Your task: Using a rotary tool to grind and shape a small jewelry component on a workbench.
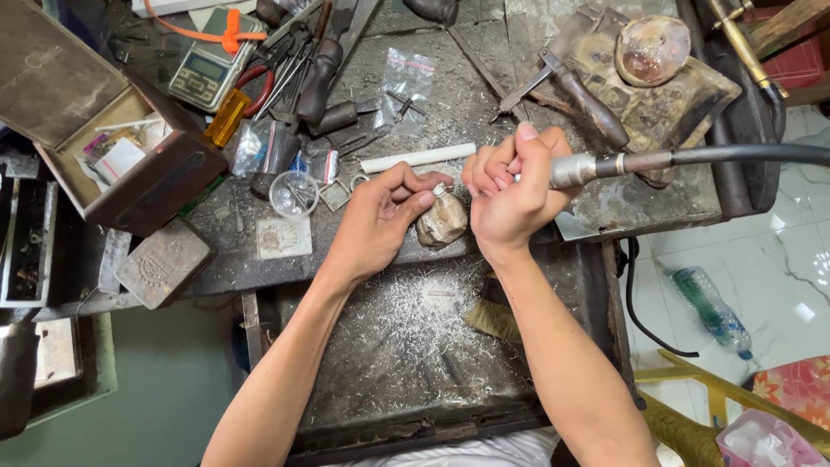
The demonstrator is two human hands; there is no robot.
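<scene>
Watching left hand (380, 216) pinching small silver ring (440, 188) on bench (484, 104) | right hand (510, 190) clenching rotary handpiece (596, 166) | I am fearing tool is skidding onto fingers (421, 201) if ring is twisting

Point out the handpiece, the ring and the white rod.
handpiece (596, 166), head view, on its metal barrel beside the right hand (510, 195)
ring (440, 188), head view, on its band at the left hand (380, 216) fingertips
white rod (418, 157), head view, mid-length
</scene>
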